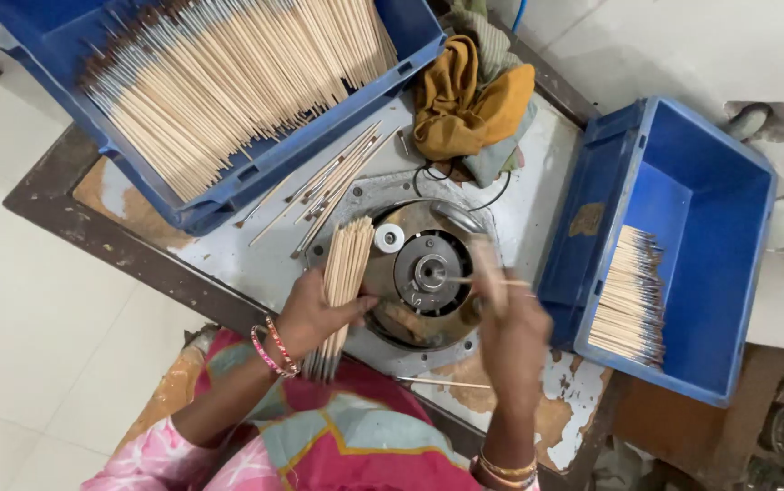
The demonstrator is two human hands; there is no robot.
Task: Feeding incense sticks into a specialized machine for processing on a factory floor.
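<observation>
Right hand [512, 329], nearest, blurred: fingers pinch one thin stick [492, 281] at the round metal chuck [430, 271]; left hand [312, 314] grips a bundle of sticks [341, 284] just left. Risks: fingertips grazing the chuck; bundle fanning loose. Room: blue crates far-left [228, 195] and right [710, 236] crowd the tabletop [537, 182]; near edge tight.

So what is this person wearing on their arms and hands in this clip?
Both hands are bare, with no gloves or rings to be seen. The left hand has thin red and pink bangles at the wrist; the right hand has gold-coloured bangles further down the forearm. The forearms are uncovered. A pink patterned sleeve shows at the left upper arm.
</observation>
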